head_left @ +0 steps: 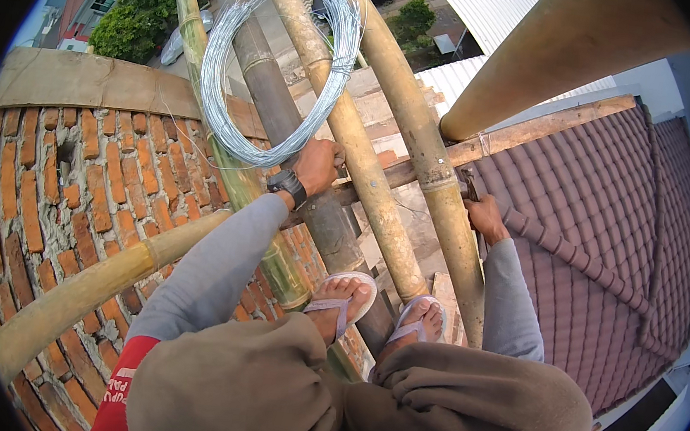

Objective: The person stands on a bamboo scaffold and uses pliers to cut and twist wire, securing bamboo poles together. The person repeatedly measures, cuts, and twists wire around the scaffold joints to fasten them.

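Observation:
My left hand (314, 165), with a black wristwatch, is closed at the dark bamboo pole (336, 223), just below the coil of silver wire (229, 121); what its fingers hold is hidden. My right hand (487, 219) is closed on a dark metal hand tool (470, 186), beside a thick tan bamboo pole (450, 242) and a horizontal wooden crosspiece (391, 172). A lighter pole (377, 227) runs between my hands, and a green pole (266, 258) lies left of them. My sandalled feet (337, 302) rest on the poles below.
A brick wall (98, 192) is on the left with a diagonal bamboo pole (88, 290) across it. A large pole (560, 53) rises at upper right. A tiled roof (599, 248) lies below on the right. Trees, a dark vehicle and corrugated roofing show far below.

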The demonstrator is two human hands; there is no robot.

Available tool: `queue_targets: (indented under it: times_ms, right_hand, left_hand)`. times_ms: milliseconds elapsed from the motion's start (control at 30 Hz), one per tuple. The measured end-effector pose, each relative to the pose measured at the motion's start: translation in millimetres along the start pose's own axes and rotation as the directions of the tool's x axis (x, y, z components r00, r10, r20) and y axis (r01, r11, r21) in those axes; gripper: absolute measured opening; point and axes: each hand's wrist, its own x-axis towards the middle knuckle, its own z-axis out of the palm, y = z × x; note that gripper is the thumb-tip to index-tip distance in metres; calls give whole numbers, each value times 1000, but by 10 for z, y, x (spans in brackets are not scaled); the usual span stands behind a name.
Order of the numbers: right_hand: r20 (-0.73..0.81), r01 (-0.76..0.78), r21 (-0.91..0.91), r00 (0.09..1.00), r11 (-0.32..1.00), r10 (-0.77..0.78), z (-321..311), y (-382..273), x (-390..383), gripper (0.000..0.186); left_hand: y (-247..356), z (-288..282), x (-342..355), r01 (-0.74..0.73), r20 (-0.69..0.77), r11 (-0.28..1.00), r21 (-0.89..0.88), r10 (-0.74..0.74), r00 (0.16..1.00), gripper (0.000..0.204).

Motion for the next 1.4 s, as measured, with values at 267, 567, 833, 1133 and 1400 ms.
queue_targets:
  times_ms: [267,567,833,1133,1400]
  right_hand:
    - [-184,329,-173,915,929,-358,51,-543,-1235,24]
    - [47,366,-866,737,340,-674,841,-683,-1059,13]
    - [8,466,-808,620,361,-784,617,-894,-991,8]
    - [-178,554,-511,680,657,-711,668,-1249,-815,18]
    - [-302,634,-393,596,667,-744,800,-1228,-852,21]
  left_hand:
    - [-42,99,89,41,-43,999,-25,-42,998,11]
    - [-204,224,141,37,-52,999,-14,-38,998,15]
    - [-39,27,-56,79,-44,943,-323,-99,994,12]
    - [249,-110,-571,4,32,916,-401,10,999,12]
    - [183,6,-434,-55,-225,961,-270,-7,974,17]
